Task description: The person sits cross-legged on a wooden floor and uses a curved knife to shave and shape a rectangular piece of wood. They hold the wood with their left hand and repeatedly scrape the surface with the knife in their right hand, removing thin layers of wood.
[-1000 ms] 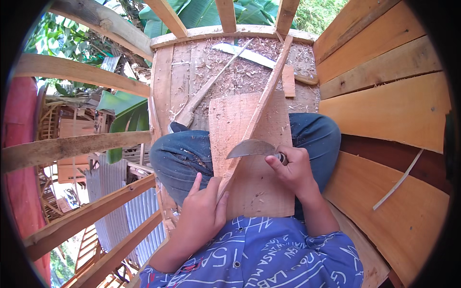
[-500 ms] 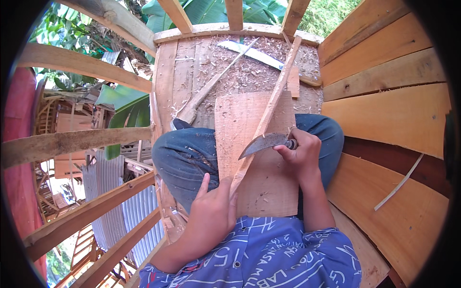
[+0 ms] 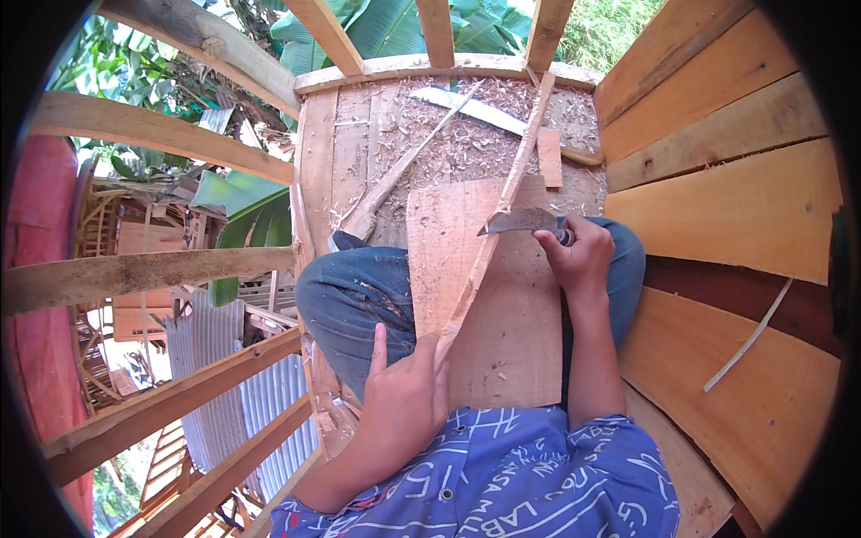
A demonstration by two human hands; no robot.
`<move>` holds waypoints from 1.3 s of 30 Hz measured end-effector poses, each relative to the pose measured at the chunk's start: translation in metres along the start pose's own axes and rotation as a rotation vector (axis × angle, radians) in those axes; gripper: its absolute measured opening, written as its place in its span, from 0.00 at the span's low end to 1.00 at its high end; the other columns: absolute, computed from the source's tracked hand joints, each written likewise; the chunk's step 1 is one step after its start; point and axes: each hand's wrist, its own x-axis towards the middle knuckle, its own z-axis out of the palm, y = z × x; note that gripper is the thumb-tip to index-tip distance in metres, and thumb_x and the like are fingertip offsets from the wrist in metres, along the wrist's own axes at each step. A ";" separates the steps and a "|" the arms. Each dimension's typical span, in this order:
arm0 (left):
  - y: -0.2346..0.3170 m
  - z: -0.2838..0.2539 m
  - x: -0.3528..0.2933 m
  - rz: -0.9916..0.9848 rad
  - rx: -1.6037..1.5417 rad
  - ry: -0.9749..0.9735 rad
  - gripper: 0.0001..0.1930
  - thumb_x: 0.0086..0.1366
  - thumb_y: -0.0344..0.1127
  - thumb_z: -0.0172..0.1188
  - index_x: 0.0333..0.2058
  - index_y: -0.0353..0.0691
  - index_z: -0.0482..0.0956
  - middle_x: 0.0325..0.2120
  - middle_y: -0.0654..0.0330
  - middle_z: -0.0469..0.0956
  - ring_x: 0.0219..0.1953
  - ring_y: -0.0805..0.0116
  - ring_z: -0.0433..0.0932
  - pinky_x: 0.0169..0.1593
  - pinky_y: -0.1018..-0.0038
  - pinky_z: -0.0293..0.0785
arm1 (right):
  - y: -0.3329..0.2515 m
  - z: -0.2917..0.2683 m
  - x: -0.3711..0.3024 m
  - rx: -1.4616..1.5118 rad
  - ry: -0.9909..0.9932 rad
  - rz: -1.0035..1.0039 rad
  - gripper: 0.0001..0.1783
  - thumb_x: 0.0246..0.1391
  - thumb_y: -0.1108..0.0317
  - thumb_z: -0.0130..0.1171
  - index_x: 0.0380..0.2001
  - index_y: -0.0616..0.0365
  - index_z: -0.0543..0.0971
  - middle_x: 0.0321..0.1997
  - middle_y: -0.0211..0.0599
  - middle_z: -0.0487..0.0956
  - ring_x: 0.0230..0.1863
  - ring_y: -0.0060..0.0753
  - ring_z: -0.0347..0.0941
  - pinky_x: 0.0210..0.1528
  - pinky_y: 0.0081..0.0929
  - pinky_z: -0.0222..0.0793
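On my feed, the left hand (image 3: 404,386) has kept its pinch, thumb and bent fingers closed on the near end of a narrow wooden stick (image 3: 478,269), one finger raised straight off it. Ahead of that hand and to its right, the curved knife (image 3: 525,220) has moved away along the stick over the last second. Its blade now lies across the stick well apart from the left fingers, so I judge the work has shifted to a farther stretch. The right hand (image 3: 578,255) has travelled with it, wrapped round the handle, thumb near the blade's base.

The stick slants from the left hand, forward and rightward over a flat board (image 3: 516,341) on the lap, and runs on beyond the right hand. I see it as pale, slim and rough-edged, with a small raised bit by the blade that I can't make out. Wood shavings (image 3: 439,148) litter the floor beyond both hands.
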 end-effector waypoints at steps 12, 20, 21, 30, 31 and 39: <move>0.003 0.002 0.003 -0.004 -0.074 -0.001 0.15 0.61 0.26 0.53 0.46 0.26 0.67 0.11 0.48 0.67 0.20 0.40 0.73 0.67 0.47 0.52 | 0.009 -0.039 0.007 0.273 0.047 0.036 0.40 0.55 0.36 0.55 0.11 0.65 0.64 0.09 0.34 0.57 0.15 0.25 0.51 0.18 0.33 0.50; 0.007 -0.001 0.002 -0.044 -0.075 -0.013 0.14 0.61 0.25 0.52 0.45 0.26 0.68 0.13 0.43 0.68 0.23 0.35 0.72 0.67 0.48 0.52 | -0.037 -0.027 -0.028 0.060 -0.181 -0.123 0.38 0.45 0.32 0.60 0.14 0.62 0.76 0.11 0.46 0.70 0.18 0.50 0.73 0.21 0.36 0.66; 0.008 0.000 0.000 -0.035 -0.074 0.000 0.14 0.61 0.25 0.52 0.45 0.27 0.68 0.13 0.42 0.69 0.23 0.34 0.72 0.67 0.48 0.52 | -0.031 -0.020 -0.017 0.023 -0.171 -0.112 0.41 0.41 0.27 0.60 0.14 0.62 0.76 0.11 0.45 0.72 0.18 0.48 0.74 0.21 0.38 0.67; 0.009 -0.005 0.010 -0.092 -0.136 -0.053 0.15 0.62 0.26 0.51 0.47 0.28 0.68 0.24 0.34 0.74 0.33 0.30 0.73 0.66 0.47 0.54 | -0.016 0.002 0.016 -0.087 0.044 -0.130 0.43 0.40 0.23 0.57 0.11 0.60 0.74 0.10 0.43 0.70 0.16 0.46 0.72 0.21 0.40 0.65; 0.007 -0.003 0.008 -0.057 -0.126 -0.037 0.15 0.62 0.26 0.51 0.48 0.28 0.67 0.22 0.37 0.73 0.30 0.33 0.74 0.66 0.47 0.54 | -0.011 0.003 0.019 -0.093 0.097 -0.144 0.43 0.42 0.24 0.56 0.11 0.60 0.73 0.09 0.42 0.69 0.15 0.45 0.71 0.21 0.39 0.64; -0.005 -0.006 -0.010 -0.141 -0.271 -0.052 0.14 0.63 0.27 0.51 0.46 0.26 0.67 0.20 0.33 0.71 0.29 0.28 0.72 0.66 0.47 0.52 | -0.010 -0.058 0.047 0.160 0.031 0.057 0.41 0.51 0.31 0.56 0.12 0.64 0.72 0.07 0.39 0.66 0.12 0.34 0.66 0.20 0.36 0.61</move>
